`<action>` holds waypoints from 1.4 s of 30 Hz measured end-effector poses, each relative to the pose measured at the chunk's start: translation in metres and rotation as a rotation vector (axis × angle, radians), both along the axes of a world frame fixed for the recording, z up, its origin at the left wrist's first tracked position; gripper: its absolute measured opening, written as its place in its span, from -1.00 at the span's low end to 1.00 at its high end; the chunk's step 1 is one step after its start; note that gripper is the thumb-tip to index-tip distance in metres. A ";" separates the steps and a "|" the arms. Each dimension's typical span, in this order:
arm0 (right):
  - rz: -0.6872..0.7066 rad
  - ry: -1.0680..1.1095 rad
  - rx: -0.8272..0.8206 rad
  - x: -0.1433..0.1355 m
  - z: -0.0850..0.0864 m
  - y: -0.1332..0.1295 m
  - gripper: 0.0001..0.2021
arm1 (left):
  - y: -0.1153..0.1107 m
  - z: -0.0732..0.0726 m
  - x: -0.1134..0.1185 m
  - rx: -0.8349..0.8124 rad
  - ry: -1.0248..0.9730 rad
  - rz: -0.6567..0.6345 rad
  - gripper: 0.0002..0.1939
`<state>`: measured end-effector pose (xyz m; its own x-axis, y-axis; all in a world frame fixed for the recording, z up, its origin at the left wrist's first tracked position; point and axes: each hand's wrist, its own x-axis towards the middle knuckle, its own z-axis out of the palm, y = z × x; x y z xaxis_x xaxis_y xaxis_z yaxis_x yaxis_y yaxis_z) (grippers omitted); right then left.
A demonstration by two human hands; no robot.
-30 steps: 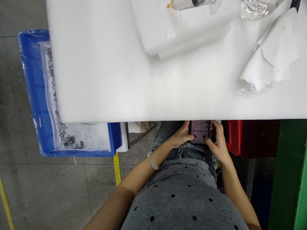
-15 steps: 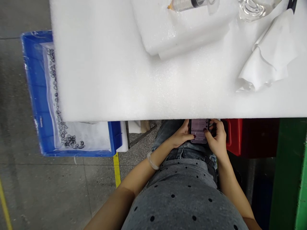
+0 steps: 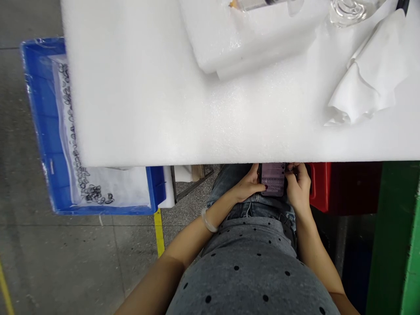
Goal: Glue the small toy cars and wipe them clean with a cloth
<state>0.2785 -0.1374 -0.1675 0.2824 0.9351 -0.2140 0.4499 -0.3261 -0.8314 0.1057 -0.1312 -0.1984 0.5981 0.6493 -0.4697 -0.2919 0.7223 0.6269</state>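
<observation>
I hold a phone [image 3: 273, 178] with a lit pinkish screen in my lap, just below the near edge of the white foam-covered table [image 3: 183, 113]. My left hand [image 3: 246, 185] grips its left side with the thumb on the screen. My right hand [image 3: 298, 188] grips its right side, thumb over the upper right of the screen. The phone's top end is hidden under the table edge. A pale bangle sits on my left wrist.
A blue bin [image 3: 49, 144] with a clear bag of small black rings stands on the floor at left. On the table lie a foam block [image 3: 243, 39], a syringe [image 3: 256, 4], a glass piece [image 3: 348, 11] and a crumpled white cloth [image 3: 370, 78]. A red stool [image 3: 331, 188] is at right.
My right thumb has shifted up and to the right on the phone screen. The view has wobbled slightly; both hands stay on the phone.
</observation>
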 end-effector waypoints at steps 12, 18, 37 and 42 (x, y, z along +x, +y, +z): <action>0.037 -0.029 0.001 0.004 -0.001 -0.001 -0.92 | -0.001 -0.004 0.000 -0.010 -0.008 0.005 0.03; 0.049 -0.029 -0.001 0.006 -0.001 -0.001 -0.92 | -0.001 -0.003 -0.001 -0.002 -0.005 -0.004 0.03; 0.130 -0.123 0.084 0.012 0.000 0.006 -0.86 | -0.001 -0.004 -0.002 0.017 -0.009 -0.020 0.08; 0.237 -0.215 0.079 0.020 0.003 0.014 -0.76 | 0.000 -0.002 -0.002 0.013 -0.017 -0.041 0.11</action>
<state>0.2988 -0.1231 -0.1648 0.0857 0.9916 -0.0971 0.6733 -0.1295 -0.7279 0.1033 -0.1312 -0.2002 0.6323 0.6301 -0.4508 -0.2725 0.7255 0.6319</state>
